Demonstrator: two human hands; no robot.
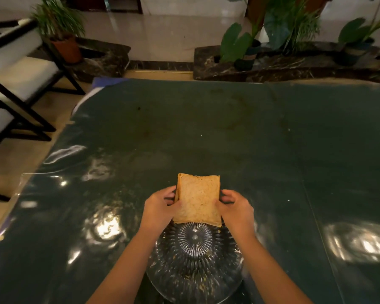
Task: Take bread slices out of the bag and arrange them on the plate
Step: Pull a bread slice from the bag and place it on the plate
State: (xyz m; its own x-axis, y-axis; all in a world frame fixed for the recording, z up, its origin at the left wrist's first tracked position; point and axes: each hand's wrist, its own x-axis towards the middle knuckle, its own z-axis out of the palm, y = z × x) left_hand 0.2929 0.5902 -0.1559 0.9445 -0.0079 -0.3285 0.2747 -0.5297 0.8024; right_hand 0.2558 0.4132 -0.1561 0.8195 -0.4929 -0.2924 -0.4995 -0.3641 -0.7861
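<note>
A stack of brown bread slices (197, 199) is held between both hands above the far edge of a clear patterned glass plate (194, 266). My left hand (160, 207) grips the stack's left side and my right hand (236, 208) grips its right side. The top slice faces up and a second slice's edge shows on the left. Crumbs lie on the plate, which holds no slices. I see no bag in this view.
The plate rests near the front edge of a dark green glossy table (228, 132). Black-framed chairs (20, 80) with white cushions stand to the left. Potted plants (62, 29) on dark stone planters (283, 64) lie beyond the table's far edge.
</note>
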